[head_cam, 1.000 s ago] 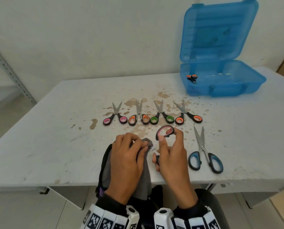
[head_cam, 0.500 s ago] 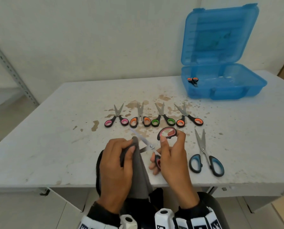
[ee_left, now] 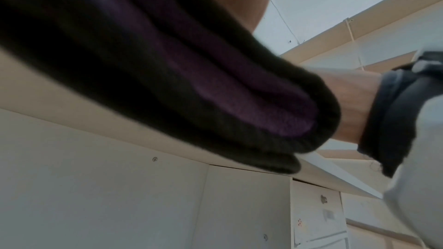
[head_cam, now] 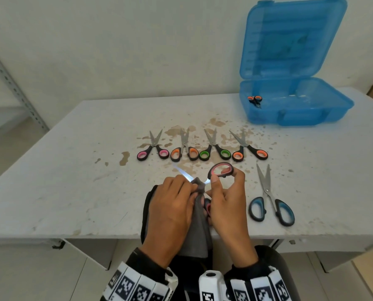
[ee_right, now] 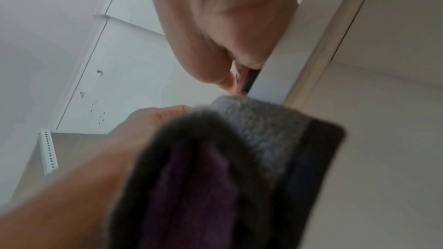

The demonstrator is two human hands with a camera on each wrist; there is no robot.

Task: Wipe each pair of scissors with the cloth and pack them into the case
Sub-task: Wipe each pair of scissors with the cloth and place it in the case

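Observation:
My right hand (head_cam: 226, 198) grips a pair of scissors with black and red handles (head_cam: 221, 169), spread wide apart above the table's front edge. One blade (head_cam: 182, 173) points up and to the left. My left hand (head_cam: 172, 209) pinches a grey cloth (head_cam: 199, 231) around that blade near the pivot. The cloth (ee_right: 251, 139) hangs down past the table edge, with a purple side (ee_left: 191, 75) showing from below. The blue case (head_cam: 298, 111) stands with its lid up at the back right, one orange-handled pair (head_cam: 254, 99) inside it.
A row of small scissors lies mid-table: pink (head_cam: 153, 152), orange (head_cam: 184, 152), green (head_cam: 214, 152) and orange (head_cam: 249, 152). A larger blue-handled pair (head_cam: 270, 205) lies to the right of my hands. The white table (head_cam: 72, 170) is stained brown near the row.
The left hand slid the cloth off the blade toward me, then moved back up and closed it around the blade near the pivot. The right hand kept hold of the handles.

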